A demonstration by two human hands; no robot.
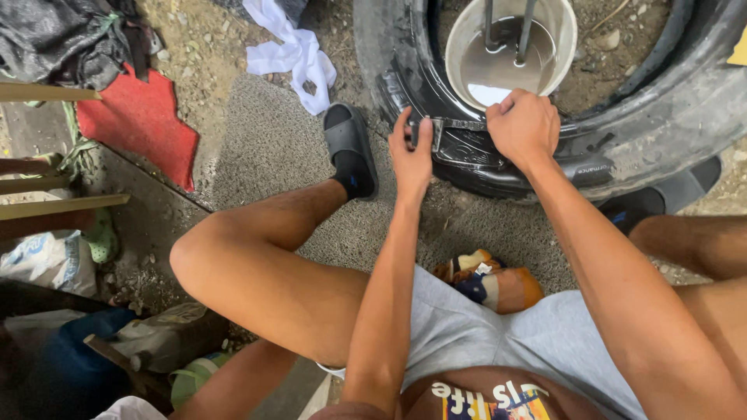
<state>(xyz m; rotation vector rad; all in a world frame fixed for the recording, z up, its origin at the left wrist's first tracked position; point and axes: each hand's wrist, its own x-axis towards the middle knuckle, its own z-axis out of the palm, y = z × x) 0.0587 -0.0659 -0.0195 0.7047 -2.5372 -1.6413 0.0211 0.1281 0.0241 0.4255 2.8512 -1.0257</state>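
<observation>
A thin, dark, flat metal strip [455, 124] lay crosswise on the inner rim of the wet black rubber tyre [622, 132], its long axis running left to right. The left hand [411, 152] pinched its left end between fingertips; the right hand [523, 124] was closed in a fist over the right end — how tightly was hard to tell. Left of them stood a black slide sandal [350, 148], further off a red mat [140, 124] and white cloth [292, 50]. Behind the strip sat a white bucket [463, 47] of grey water.
</observation>
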